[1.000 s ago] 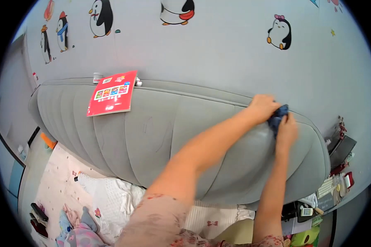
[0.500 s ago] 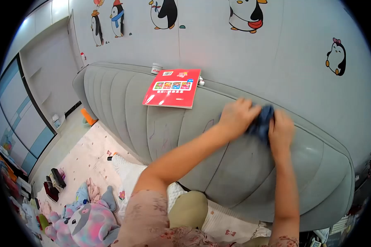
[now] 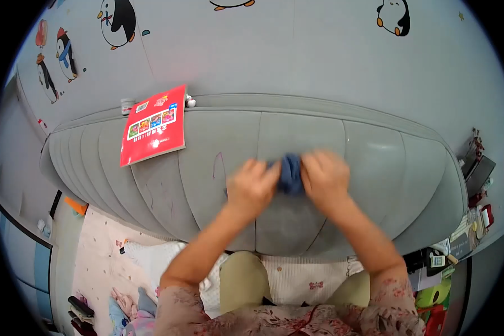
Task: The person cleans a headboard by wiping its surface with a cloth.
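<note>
A dark blue cloth [image 3: 291,175] is bunched between my two hands, in front of the grey padded headboard [image 3: 218,129]. My left hand [image 3: 253,187] is closed on the cloth's left side, and a bit of blue shows past its outer edge. From the other side my right hand [image 3: 325,178] grips it, with fingers curled and blurred by motion. Faint purple scribbles mark the headboard left of my hands. A red book [image 3: 155,127] leans over the headboard's top edge, further left.
Behind the book, a small white jar [image 3: 127,106] and a small white figure [image 3: 191,101] stand on the headboard's ledge. A pink patterned bedsheet [image 3: 101,235] lies below, with a white pillow [image 3: 151,263] and plush toys at lower left. Various items crowd a shelf [image 3: 459,241] at right.
My view has swung to the right, so the book and wall penguins sit further left. Both hands still hold the cloth, now lower and centred before me.
</note>
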### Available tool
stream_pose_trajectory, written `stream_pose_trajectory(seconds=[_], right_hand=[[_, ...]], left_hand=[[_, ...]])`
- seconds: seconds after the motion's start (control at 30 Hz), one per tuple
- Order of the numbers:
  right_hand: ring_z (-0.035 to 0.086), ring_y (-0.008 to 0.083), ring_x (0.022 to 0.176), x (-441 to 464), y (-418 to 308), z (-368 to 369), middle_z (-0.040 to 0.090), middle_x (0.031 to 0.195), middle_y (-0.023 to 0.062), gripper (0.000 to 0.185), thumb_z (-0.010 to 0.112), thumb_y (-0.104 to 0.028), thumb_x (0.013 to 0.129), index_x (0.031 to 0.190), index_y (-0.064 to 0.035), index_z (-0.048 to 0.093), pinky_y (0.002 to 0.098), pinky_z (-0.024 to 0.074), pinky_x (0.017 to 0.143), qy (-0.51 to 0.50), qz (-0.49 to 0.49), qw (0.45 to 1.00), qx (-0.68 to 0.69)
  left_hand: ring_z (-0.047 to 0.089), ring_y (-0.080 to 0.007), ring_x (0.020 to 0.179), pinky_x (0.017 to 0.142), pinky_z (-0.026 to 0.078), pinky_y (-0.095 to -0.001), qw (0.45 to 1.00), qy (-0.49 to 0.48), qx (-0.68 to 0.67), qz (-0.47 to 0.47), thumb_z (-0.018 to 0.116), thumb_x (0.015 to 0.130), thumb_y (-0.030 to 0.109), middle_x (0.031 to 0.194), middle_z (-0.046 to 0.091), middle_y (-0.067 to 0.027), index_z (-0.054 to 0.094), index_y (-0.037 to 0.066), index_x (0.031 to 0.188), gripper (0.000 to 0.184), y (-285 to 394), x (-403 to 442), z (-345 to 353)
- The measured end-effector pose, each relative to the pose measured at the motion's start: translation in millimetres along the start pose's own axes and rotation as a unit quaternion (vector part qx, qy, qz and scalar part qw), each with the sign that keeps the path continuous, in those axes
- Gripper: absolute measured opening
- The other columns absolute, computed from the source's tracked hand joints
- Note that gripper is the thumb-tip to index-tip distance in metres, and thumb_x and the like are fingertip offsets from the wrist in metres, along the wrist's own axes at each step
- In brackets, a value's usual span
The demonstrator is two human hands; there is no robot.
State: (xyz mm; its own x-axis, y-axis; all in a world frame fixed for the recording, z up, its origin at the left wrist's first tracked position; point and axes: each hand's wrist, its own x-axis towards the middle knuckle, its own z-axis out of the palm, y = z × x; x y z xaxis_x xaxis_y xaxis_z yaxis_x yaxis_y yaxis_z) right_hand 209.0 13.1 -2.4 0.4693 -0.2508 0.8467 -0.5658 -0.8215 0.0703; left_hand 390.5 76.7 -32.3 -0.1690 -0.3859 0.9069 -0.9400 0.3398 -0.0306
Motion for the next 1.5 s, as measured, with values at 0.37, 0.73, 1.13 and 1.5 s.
stream_pose_trajectory(seconds=[0.37,0.73,1.13,1.5], right_hand=[[0.058,0.0261,0.072,27,7,8,0.055,0.077,0.0083,0.007,0.060,-0.016,0.078,0.080,-0.0104,0.056,0.0392,0.0431,0.062,0.026,-0.087,0.995,-0.034],[0.052,0.0223,0.085,-17,-19,-13,0.055,0.094,0.0033,0.036,0.078,-0.016,0.070,0.103,-0.0147,0.062,0.0374,0.0380,0.074,0.007,-0.041,0.999,0.034],[0.056,0.0225,0.075,-81,-25,-4,0.055,0.085,0.0056,0.033,0.068,-0.016,0.070,0.102,-0.0089,0.067,0.0346,0.0423,0.063,-0.040,-0.055,0.997,0.036],[0.061,0.0334,0.077,101,29,55,0.057,0.085,0.0129,0.008,0.060,-0.011,0.085,0.089,-0.0069,0.055,0.0458,0.0495,0.063,-0.061,0.069,0.995,-0.032]], left_hand=[[0.055,-0.0224,0.068,0.051,0.044,-0.0351,0.995,0.000,0.094,0.031,0.067,0.072,0.013,0.075,0.051,-0.0031,0.071,0.013,0.099,0.028,-15,22,-3],[0.053,-0.0251,0.073,0.058,0.042,-0.0362,0.999,-0.029,0.022,-0.037,0.073,0.056,0.004,0.080,0.051,-0.0059,0.070,0.008,0.104,0.049,18,-12,-30],[0.050,-0.0210,0.061,0.053,0.039,-0.0347,0.999,-0.038,-0.034,-0.010,0.067,0.066,0.008,0.070,0.047,-0.0029,0.075,0.014,0.111,0.046,33,-73,-19],[0.061,-0.0298,0.084,0.067,0.050,-0.0428,0.995,-0.048,0.066,-0.050,0.072,0.067,0.007,0.088,0.061,-0.0068,0.068,0.015,0.108,0.042,-68,80,12]])
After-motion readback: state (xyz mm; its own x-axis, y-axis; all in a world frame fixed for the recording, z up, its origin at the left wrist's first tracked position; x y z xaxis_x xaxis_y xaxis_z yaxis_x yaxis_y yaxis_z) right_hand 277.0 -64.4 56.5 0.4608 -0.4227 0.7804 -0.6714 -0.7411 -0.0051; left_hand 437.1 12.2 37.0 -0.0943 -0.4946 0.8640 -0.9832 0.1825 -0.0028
